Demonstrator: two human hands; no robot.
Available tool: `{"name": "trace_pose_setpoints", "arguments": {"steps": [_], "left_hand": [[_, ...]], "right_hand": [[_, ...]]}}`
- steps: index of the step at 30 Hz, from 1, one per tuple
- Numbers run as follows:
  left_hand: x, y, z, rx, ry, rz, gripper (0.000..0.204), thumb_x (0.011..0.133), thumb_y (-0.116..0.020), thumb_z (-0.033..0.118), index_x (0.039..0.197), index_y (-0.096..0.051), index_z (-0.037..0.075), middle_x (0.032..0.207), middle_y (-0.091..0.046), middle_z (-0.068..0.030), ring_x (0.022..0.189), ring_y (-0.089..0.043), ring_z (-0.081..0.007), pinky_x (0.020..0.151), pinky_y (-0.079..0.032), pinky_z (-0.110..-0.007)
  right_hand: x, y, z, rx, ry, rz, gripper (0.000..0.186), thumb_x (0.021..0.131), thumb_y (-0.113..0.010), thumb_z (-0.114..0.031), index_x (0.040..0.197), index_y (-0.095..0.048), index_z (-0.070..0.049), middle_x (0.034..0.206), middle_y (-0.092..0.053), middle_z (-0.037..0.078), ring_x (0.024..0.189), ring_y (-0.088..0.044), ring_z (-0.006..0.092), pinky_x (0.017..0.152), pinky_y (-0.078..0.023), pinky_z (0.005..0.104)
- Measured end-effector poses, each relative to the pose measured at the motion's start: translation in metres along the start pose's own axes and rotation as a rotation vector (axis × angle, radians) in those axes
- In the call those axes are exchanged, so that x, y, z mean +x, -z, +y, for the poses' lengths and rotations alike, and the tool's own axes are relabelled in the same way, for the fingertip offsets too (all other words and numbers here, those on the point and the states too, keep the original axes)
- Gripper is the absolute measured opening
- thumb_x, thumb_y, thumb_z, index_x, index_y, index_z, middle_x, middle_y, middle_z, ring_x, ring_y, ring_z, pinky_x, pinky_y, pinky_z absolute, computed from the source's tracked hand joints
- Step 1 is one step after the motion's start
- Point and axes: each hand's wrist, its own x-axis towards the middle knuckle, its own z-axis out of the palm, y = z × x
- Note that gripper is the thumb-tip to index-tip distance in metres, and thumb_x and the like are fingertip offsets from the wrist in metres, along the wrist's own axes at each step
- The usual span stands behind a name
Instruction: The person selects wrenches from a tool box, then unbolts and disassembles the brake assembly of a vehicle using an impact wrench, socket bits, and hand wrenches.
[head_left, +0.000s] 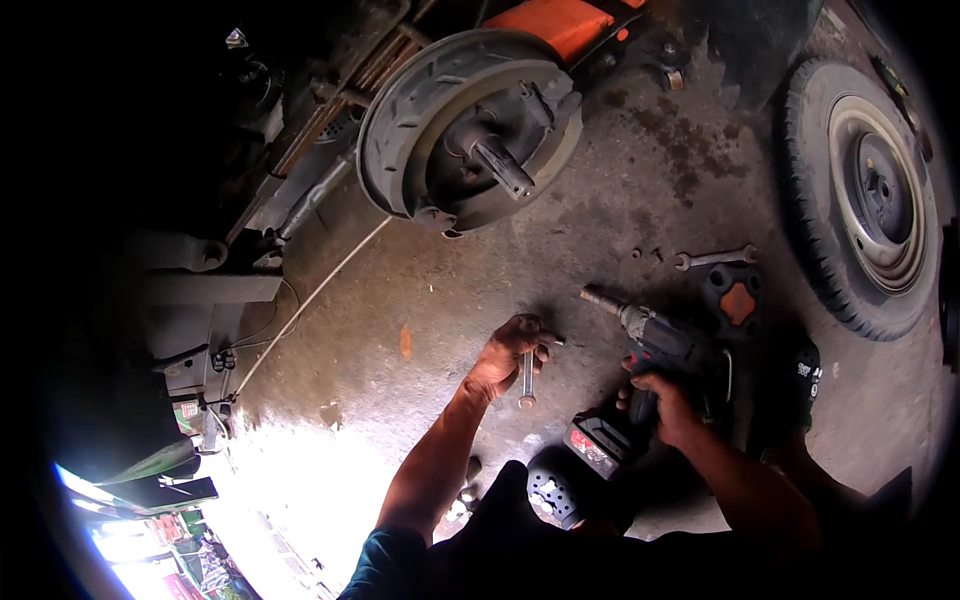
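One black-and-red cordless impact wrench [665, 338] is held by its handle in the right hand [664, 400]; the left hand [508, 352] curls round a silver metal spanner [528, 380], both over grey concrete floor [585, 240]. Beyond are a dull steel spanner [715, 258], a black-tyred steel wheel [878, 190] and a round grey metal brake assembly [470, 140].

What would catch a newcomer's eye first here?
Probably the big round brake assembly with its jutting shaft, at the top centre, and the tyred wheel at the far right. Below them, the right hand grips a cordless power tool; to its left, the left hand holds a metal wrench.
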Motion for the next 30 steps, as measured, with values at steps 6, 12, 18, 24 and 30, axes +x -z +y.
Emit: {"name": "trace_pose_setpoints", "arguments": {"steps": [6, 12, 18, 24, 30], "left_hand": [[0.01, -0.014, -0.005, 0.195, -0.011, 0.25, 0.019, 0.087, -0.052, 0.013, 0.103, -0.053, 0.004, 0.079, -0.058, -0.0079, 0.063, -0.056, -0.0148, 0.054, -0.045, -0.028], [0.022, -0.025, -0.015, 0.365, 0.049, 0.275, 0.024, 0.089, -0.05, 0.019, 0.108, -0.055, 0.006, 0.072, -0.054, -0.0027, 0.058, -0.048, -0.0113, 0.05, -0.04, -0.025], [-0.02, -0.064, 0.003, 0.482, -0.111, 0.112, 0.039, 0.087, -0.051, 0.011, 0.125, -0.044, 0.006, 0.075, -0.055, -0.0021, 0.061, -0.047, -0.0092, 0.054, -0.039, -0.023], [-0.016, -0.068, 0.008, 0.41, -0.096, -0.059, 0.05, 0.088, -0.049, 0.006, 0.135, -0.033, 0.008, 0.081, -0.057, -0.0052, 0.065, -0.051, -0.0111, 0.055, -0.043, -0.023], [-0.017, -0.07, 0.019, 0.546, -0.049, 0.015, 0.036, 0.092, -0.054, 0.011, 0.126, -0.045, 0.006, 0.081, -0.058, -0.0044, 0.064, -0.052, -0.01, 0.055, -0.044, -0.023]], "right_hand": [[0.002, 0.001, 0.004, -0.333, 0.096, 0.281, 0.037, 0.08, -0.067, -0.03, 0.106, -0.062, -0.003, 0.091, -0.065, 0.006, 0.084, -0.061, 0.0172, 0.077, -0.045, 0.0301], [-0.024, -0.011, -0.024, -1.008, 0.007, 0.306, 0.039, 0.081, -0.066, -0.032, 0.106, -0.062, -0.003, 0.099, -0.065, 0.014, 0.095, -0.061, 0.0266, 0.083, -0.045, 0.0352], [-0.021, -0.06, -0.077, -1.524, 0.708, -0.085, 0.034, 0.082, -0.063, -0.021, 0.107, -0.057, 0.002, 0.089, -0.064, 0.018, 0.085, -0.062, 0.034, 0.075, -0.049, 0.0406], [0.033, -0.077, -0.048, -0.759, 0.421, -0.233, 0.02, 0.087, -0.06, -0.006, 0.105, -0.058, 0.002, 0.08, -0.063, 0.007, 0.071, -0.058, 0.0123, 0.065, -0.048, 0.0281], [0.052, -0.076, -0.026, -0.982, 0.586, -0.027, 0.022, 0.087, -0.061, -0.017, 0.098, -0.061, 0.003, 0.078, -0.065, 0.012, 0.065, -0.061, 0.0162, 0.058, -0.048, 0.0297]]}}
